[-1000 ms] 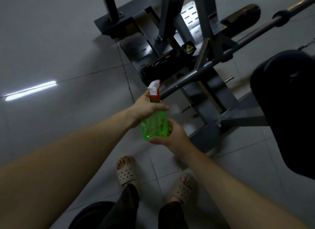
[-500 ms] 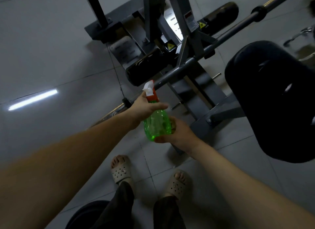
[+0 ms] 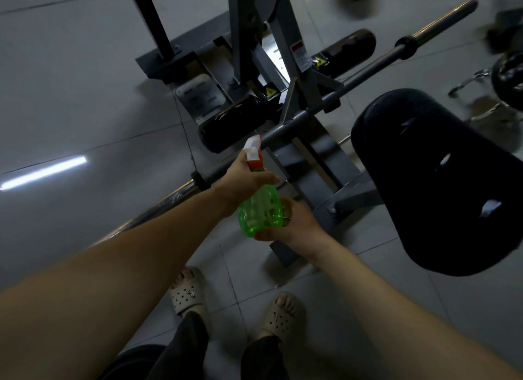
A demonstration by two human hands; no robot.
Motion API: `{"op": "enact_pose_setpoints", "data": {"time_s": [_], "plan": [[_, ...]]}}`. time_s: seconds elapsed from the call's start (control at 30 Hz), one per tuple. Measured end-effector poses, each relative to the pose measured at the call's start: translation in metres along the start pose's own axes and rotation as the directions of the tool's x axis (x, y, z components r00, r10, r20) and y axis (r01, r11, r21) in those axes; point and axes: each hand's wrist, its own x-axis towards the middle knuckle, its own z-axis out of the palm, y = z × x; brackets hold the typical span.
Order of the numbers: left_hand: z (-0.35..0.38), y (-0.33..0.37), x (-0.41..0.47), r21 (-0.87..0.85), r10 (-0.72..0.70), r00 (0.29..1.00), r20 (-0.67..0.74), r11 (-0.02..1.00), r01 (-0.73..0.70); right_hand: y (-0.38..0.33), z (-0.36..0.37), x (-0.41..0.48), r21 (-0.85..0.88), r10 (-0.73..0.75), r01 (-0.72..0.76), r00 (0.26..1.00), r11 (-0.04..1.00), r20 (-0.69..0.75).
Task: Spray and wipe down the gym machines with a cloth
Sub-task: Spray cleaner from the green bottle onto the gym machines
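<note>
A green spray bottle [image 3: 261, 212] with an orange and white trigger head is held upright in front of me. My left hand [image 3: 240, 182] grips its neck just under the trigger. My right hand [image 3: 294, 224] cups the bottle's lower body from the right. Beyond the bottle stands a grey steel gym machine [image 3: 285, 76] with black roller pads [image 3: 229, 124], and a black padded seat [image 3: 433, 178] lies to the right. No cloth is in view.
A long steel barbell [image 3: 402, 49] runs diagonally across the tiled floor under the machine. A black weight plate [image 3: 509, 79] and chrome handle lie at the far right. My feet in beige clogs [image 3: 186, 293] stand on the tiles below my hands.
The view has shifted, so the machine and the black seat sit lower and more to the left, with more of the barbell showing. Both hands keep the same hold on the bottle.
</note>
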Motion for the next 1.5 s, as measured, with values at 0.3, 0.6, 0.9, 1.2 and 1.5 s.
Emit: {"op": "enact_pose_setpoints", "data": {"time_s": [0.3,0.6,0.9,1.2,1.5], "plan": [[0.015,-0.027,-0.010,0.018,-0.049,0.999,-0.012,0.999,0.049,0.024,-0.007,-0.016,0.005,0.039,-0.039,0.998,0.999,0.044],[-0.003,-0.069,-0.045,-0.074,-0.072,0.990,-0.125,0.995,0.063,0.040,0.022,-0.024,-0.120,0.067,-0.046,0.981,0.992,0.180],[-0.016,-0.108,-0.100,-0.203,-0.032,0.951,-0.308,0.979,-0.033,0.021,0.047,-0.053,-0.258,0.060,0.037,0.932,0.965,0.358],[-0.058,-0.178,-0.148,-0.239,-0.096,0.903,-0.419,0.971,-0.007,0.044,0.121,-0.065,-0.342,0.130,0.038,0.882,0.939,0.453],[-0.094,-0.212,-0.220,-0.294,-0.083,0.872,-0.482,0.953,-0.072,0.042,0.187,-0.123,-0.369,0.096,0.090,0.884,0.925,0.457]]}}
